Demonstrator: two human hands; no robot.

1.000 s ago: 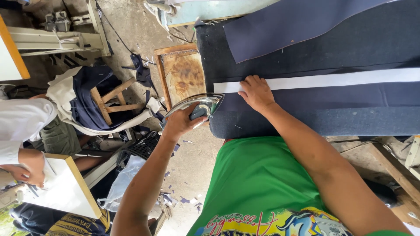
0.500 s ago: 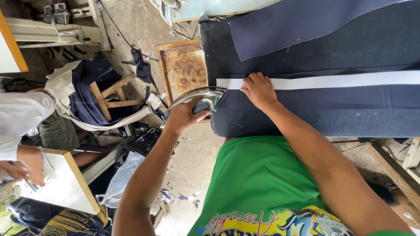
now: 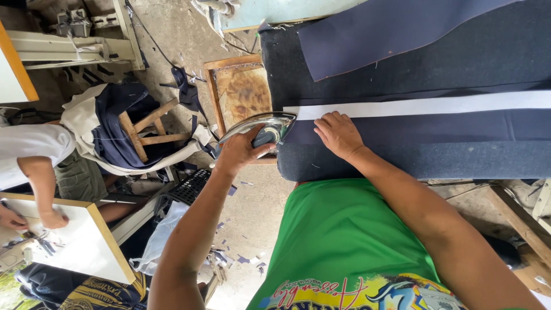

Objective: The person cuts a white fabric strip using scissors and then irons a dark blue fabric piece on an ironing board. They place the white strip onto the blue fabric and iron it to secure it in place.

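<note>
The iron [image 3: 261, 127] sits at the left end of the dark padded board [image 3: 459, 158], its tip meeting the end of the white strip [image 3: 430, 105] — your left hand [image 3: 240, 150] is wrapped tight round its handle from 7 o'clock. Your right hand [image 3: 338, 134] lies flat and open on the navy cloth [image 3: 436, 126] just at 3 o'clock of the iron, fingertips touching the strip, it seems. Out at 9 o'clock, a wooden stool [image 3: 143, 129] stands in piled fabric, and another person's hand [image 3: 54, 218] rests on a white table [image 3: 86, 247].
</note>
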